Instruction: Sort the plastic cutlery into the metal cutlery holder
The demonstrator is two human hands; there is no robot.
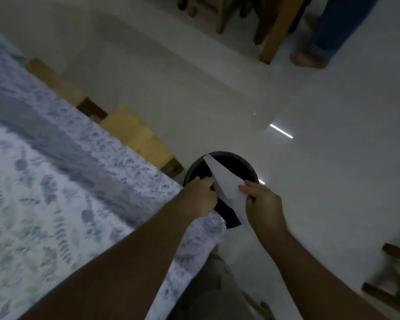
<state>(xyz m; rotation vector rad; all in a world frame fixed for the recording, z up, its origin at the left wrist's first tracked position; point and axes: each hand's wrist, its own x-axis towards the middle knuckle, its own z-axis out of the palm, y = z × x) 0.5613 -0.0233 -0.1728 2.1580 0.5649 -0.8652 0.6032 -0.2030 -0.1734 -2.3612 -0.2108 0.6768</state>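
A: White sheet (pixel 224 181) over a dark round bin (pixel 245 162) on the floor. Right hand (pixel 263 204) pinches its edge.
B: Left hand (pixel 200 197)?
A: Fingers curled at the sheet's other side; contact blurred, can't tell.
B: Cutlery, holder?
A: Neither visible.

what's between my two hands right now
In the head view, a white sheet, pinched by left hand and right hand, above a black bin.
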